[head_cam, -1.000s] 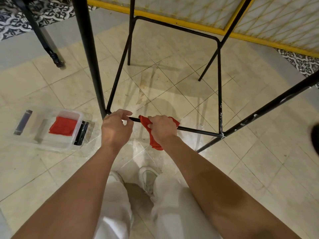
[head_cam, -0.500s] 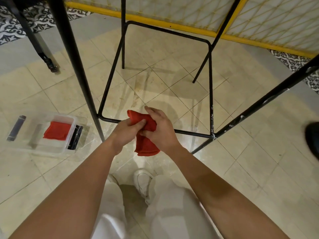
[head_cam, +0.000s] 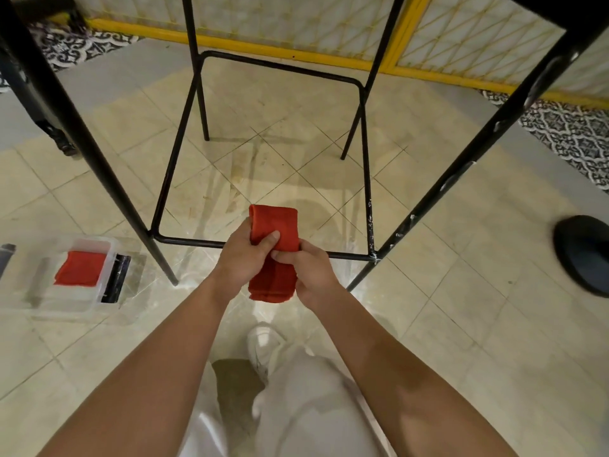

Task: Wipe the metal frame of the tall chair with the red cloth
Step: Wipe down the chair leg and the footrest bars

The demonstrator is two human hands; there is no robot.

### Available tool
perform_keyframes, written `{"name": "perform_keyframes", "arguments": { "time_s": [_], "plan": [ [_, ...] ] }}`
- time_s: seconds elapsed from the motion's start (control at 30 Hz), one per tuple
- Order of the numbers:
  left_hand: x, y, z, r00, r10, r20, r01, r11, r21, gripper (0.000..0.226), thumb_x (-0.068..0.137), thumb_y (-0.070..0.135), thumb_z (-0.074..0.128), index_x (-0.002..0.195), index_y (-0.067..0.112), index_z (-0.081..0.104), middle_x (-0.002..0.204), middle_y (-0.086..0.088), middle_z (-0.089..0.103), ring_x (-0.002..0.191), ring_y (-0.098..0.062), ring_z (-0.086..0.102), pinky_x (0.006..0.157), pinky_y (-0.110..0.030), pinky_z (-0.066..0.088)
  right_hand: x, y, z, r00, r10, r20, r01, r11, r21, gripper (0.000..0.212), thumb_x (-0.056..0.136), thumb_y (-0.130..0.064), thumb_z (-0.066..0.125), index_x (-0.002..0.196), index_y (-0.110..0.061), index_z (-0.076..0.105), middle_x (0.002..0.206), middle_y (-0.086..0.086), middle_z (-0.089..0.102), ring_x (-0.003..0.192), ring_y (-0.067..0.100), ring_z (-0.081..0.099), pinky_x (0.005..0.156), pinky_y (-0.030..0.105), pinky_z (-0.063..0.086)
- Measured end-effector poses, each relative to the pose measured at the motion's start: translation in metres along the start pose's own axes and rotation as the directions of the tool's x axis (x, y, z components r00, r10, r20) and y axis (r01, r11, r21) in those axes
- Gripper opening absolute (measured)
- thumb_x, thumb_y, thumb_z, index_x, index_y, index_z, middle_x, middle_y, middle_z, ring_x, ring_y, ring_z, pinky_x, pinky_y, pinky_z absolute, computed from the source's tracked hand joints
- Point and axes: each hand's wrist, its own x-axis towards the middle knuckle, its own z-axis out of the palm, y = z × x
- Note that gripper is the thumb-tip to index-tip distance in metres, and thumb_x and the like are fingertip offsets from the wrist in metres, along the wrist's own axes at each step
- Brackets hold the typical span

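The tall chair's black metal frame (head_cam: 365, 166) stands in front of me, four legs joined by a square footrest ring low down. I hold the red cloth (head_cam: 275, 225) folded lengthwise, just above the near footrest bar. My left hand (head_cam: 245, 255) grips its left side with the thumb pressed on top. My right hand (head_cam: 308, 270) pinches its middle from the right. The cloth's upper end sticks up past my fingers and its lower end hangs between my wrists. The cloth is off the bar.
A clear plastic box (head_cam: 43, 291) with a second red cloth (head_cam: 80, 268) lies on the tile floor at the left. Another black furniture leg (head_cam: 59, 140) stands at the far left. A dark round object (head_cam: 583, 252) sits at the right edge. My white shoe (head_cam: 263, 344) is below.
A second ago my right hand rubbed the cloth on the near footrest bar while my left hand gripped the bar. Both hands have since lifted off and now hold the cloth flattened between them.
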Motion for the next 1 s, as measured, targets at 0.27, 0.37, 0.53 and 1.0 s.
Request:
{"name": "perform_keyframes", "arguments": {
  "time_s": [0.27, 0.37, 0.53, 1.0],
  "plan": [
    [-0.003, -0.011, 0.027, 0.927, 0.375, -0.029, -0.301, 0.786, 0.539, 0.043, 0.083, 0.024, 0.069, 0.122, 0.019, 0.052, 0.122, -0.002, 0.046, 0.11, -0.02, 0.045, 0.086, -0.026, 0.039, 0.002, 0.002, -0.024, 0.993, 0.021, 0.118, -0.021, 1.0, -0.004, 0.046, 0.081, 0.02, 0.04, 0.12, 0.001, 0.054, 0.092, 0.009, 0.057, 0.085, 0.018, 0.057, 0.076, 0.031, 0.051],
    [0.0, -0.019, 0.039, 0.916, 0.364, 0.166, -0.381, 0.667, 0.641, 0.039, 0.093, 0.029, 0.054, 0.13, 0.018, 0.051, 0.131, -0.002, 0.051, 0.114, -0.024, 0.045, 0.092, -0.032, 0.042, 0.0, -0.001, -0.042, 0.986, 0.02, 0.164, -0.012, 0.999, -0.045, 0.047, 0.075, 0.022, 0.035, 0.112, 0.003, 0.056, 0.076, 0.006, 0.053, 0.077, 0.017, 0.054, 0.078, 0.03, 0.049],
    [0.005, -0.021, 0.057, 0.882, 0.35, 0.315, -0.45, 0.432, 0.782, 0.051, 0.099, 0.045, 0.028, 0.144, 0.023, 0.035, 0.145, 0.003, 0.042, 0.131, -0.022, 0.037, 0.103, -0.035, 0.032, 0.001, -0.012, -0.068, 0.995, 0.008, 0.096, 0.001, 0.996, -0.093, 0.044, 0.079, 0.016, 0.041, 0.115, 0.0, 0.06, 0.085, 0.005, 0.062, 0.086, 0.016, 0.059, 0.085, 0.028, 0.05],
    [0.003, -0.027, 0.129, 0.89, 0.435, 0.134, -0.325, 0.401, 0.857, 0.032, 0.096, 0.026, 0.049, 0.127, 0.024, 0.054, 0.12, -0.002, 0.059, 0.104, -0.028, 0.056, 0.09, -0.038, 0.034, -0.001, -0.014, -0.158, 0.965, 0.009, -0.264, -0.063, 0.978, -0.198, 0.028, 0.085, 0.0, 0.055, 0.111, -0.009, 0.062, 0.088, 0.006, 0.062, 0.085, 0.017, 0.058, 0.082, 0.028, 0.049]
  ]
}}
